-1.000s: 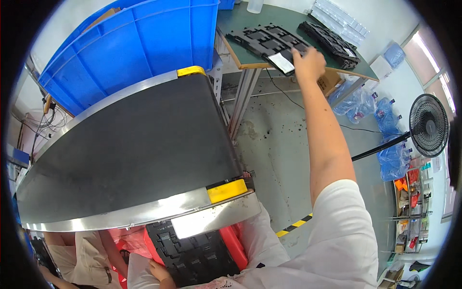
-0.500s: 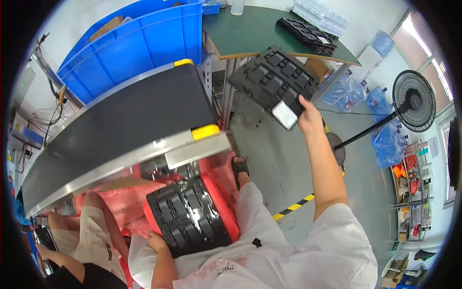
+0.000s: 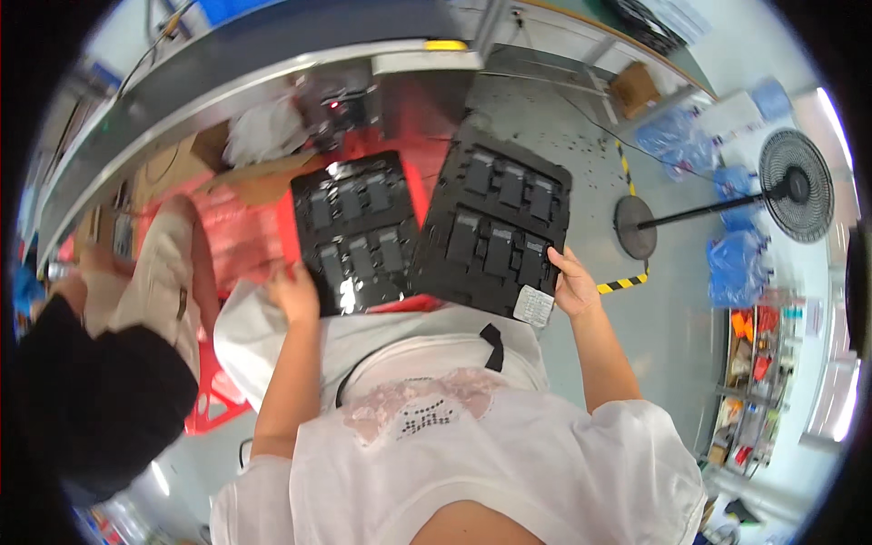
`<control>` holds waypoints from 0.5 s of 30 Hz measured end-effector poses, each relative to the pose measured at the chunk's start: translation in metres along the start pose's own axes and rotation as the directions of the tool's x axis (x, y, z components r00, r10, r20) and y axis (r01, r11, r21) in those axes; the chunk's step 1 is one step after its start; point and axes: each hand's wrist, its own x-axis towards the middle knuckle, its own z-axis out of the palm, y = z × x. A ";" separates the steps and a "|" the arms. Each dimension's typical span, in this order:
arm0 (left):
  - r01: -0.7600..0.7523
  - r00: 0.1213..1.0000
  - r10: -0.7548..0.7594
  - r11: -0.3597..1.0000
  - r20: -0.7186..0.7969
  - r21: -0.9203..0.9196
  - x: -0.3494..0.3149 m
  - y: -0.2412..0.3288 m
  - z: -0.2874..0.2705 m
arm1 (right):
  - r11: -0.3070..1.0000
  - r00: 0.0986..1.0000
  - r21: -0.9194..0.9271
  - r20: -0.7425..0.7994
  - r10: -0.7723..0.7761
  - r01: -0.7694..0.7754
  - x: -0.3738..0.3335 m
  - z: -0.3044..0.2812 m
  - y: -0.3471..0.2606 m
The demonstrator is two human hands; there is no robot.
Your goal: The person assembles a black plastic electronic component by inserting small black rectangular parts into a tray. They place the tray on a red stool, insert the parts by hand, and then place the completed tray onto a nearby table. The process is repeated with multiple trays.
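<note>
My right hand is closed on the lower right edge of a black plastic tray. This tray has rectangular recesses filled with dark pieces, and a white label at its corner. Left of it, a glossy black tray with similar dark pieces lies on something red in front of my lap. The held tray overlaps or meets its right edge; which of the two I cannot tell. At the glossy tray's lower left corner, my left hand is closed on the rim, its fingertips partly hidden.
A dark conveyor with a metal edge runs across the far left. Another person's knee and black sleeve are close on my left. To the right stand a pedestal fan, bagged water bottles and a shelf. A cardboard box sits under the green table.
My right hand has brought its tray from near the green table down and left, beside the glossy tray. The view has turned lower. My left hand stays at the glossy tray.
</note>
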 end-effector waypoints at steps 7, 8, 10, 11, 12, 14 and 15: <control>-0.063 0.978 0.070 0.997 0.195 -0.044 -0.035 0.024 -0.021 | 0.993 1.000 0.112 0.001 -0.024 0.023 0.014 -0.003 0.028; -0.040 0.973 0.053 0.997 0.226 -0.063 -0.035 0.022 -0.024 | 0.993 0.999 0.113 -0.012 -0.044 0.045 0.010 0.000 0.031; 0.002 0.955 0.030 0.994 0.294 -0.108 -0.032 0.028 -0.031 | 0.996 1.000 0.088 -0.007 -0.020 0.021 0.000 0.001 0.033; -0.020 0.963 0.055 0.991 0.263 -0.136 -0.029 0.019 -0.024 | 0.997 1.000 0.076 0.013 -0.002 0.001 -0.005 0.000 0.035; -0.041 0.971 0.079 0.986 0.228 -0.164 -0.027 0.001 -0.010 | 0.998 0.999 0.060 0.035 0.017 -0.019 -0.009 0.000 0.037; -0.035 0.969 0.084 0.977 0.233 -0.209 -0.026 -0.007 -0.003 | 0.997 0.996 0.040 0.069 0.057 -0.060 -0.015 0.010 0.044; -0.005 0.961 0.068 0.973 0.268 -0.230 -0.024 -0.003 -0.006 | 0.997 0.994 0.027 0.080 0.075 -0.077 -0.013 0.012 0.049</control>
